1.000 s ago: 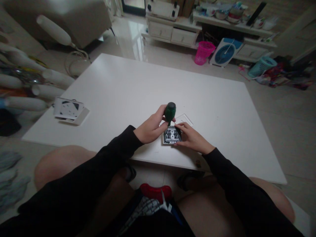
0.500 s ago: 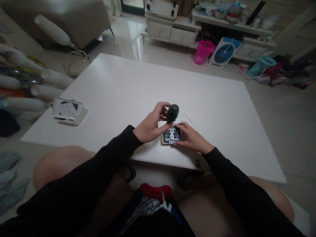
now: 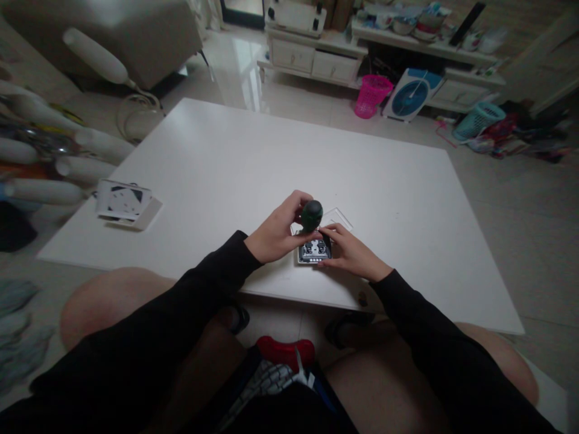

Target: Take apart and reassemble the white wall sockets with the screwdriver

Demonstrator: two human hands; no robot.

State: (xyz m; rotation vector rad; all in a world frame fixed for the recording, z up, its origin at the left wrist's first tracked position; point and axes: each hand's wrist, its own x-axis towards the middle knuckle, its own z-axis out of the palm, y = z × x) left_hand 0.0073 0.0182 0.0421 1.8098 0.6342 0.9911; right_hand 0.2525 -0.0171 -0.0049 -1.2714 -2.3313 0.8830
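My left hand (image 3: 280, 232) is closed round the green and black handle of a screwdriver (image 3: 312, 216), which points down over the small square switch panel (image 3: 314, 252). Its shaft and tip are hidden behind the handle and fingers. The panel has a white rim and a dark and silver inside, and lies near the front edge of the white table. My right hand (image 3: 348, 248) grips the panel's right side between thumb and fingers. Just behind it lies a white square frame (image 3: 339, 218), partly covered by the hands.
On the table's left (image 3: 203, 181) sit white panel pieces (image 3: 124, 202) with dark markings. Long white rolls (image 3: 45, 190) crowd beyond the left edge. Across the floor stand a pink basket (image 3: 371, 96), a blue fan (image 3: 411, 96) and a white cabinet (image 3: 316, 60). My knees are under the front edge.
The screwdriver's handle has shifted slightly down and to the left, its top tilting a little, with my left hand moving along. My right hand and the panel have stayed put.
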